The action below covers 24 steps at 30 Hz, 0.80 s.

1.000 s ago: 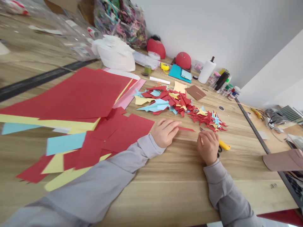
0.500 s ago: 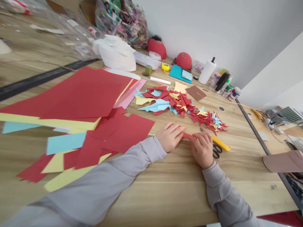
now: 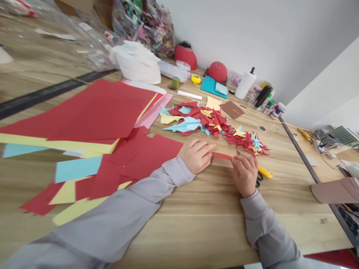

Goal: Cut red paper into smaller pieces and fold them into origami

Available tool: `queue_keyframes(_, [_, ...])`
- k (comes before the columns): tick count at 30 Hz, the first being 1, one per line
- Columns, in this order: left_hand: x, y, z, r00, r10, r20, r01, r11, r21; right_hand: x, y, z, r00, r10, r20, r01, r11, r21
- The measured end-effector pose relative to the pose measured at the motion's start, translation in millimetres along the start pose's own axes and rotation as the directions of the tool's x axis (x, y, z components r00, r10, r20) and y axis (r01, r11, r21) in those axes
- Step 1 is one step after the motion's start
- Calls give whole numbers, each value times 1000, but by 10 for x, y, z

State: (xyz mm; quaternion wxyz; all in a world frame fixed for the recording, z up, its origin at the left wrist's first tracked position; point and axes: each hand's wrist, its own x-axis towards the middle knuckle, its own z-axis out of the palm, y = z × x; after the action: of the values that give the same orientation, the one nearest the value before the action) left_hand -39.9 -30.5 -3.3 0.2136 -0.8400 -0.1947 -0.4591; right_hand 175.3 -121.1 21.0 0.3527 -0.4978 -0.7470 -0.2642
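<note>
Between my two hands stretches a narrow strip of folded red paper (image 3: pixel 222 155), low over the wooden table. My left hand (image 3: pixel 196 156) grips its left end, fingers closed. At the other end my right hand (image 3: pixel 244 173) pinches the strip between thumb and fingers. Just behind my right hand lie scissors (image 3: pixel 259 179) with black handles, partly hidden, and a yellow utility knife (image 3: pixel 265 172). Beyond the strip sits a heap of folded paper pieces (image 3: pixel 215 119) in red, blue and yellow. Left of my left hand are loose red paper pieces (image 3: pixel 148 158).
A stack of large red sheets (image 3: pixel 84 112) covers the left of the table. White tissues (image 3: pixel 137 61), red domes (image 3: pixel 217 71), a white bottle (image 3: pixel 245 86) and small jars line the wall. A pink cup-like object (image 3: pixel 336 191) is at the right edge.
My hands have moved apart, the left one leftward and the right one rightward. More of the red paper strip shows between them.
</note>
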Motion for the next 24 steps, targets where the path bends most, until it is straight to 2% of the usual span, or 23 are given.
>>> queue_keyframes(6, [4, -155, -74, 998, -41, 39, 38, 996, 81, -26, 60, 17, 998, 59, -16, -59, 998, -19])
queue_keyframes(14, [-18, -198, -72, 988, -133, 83, 128, 990, 65, -29, 70, 26, 996, 69, -51, -71, 997, -38])
queue_keyframes(24, [20, -135, -97, 988, -155, 12, 152, 981, 119, -35, 44, 31, 996, 78, -45, -79, 997, -6])
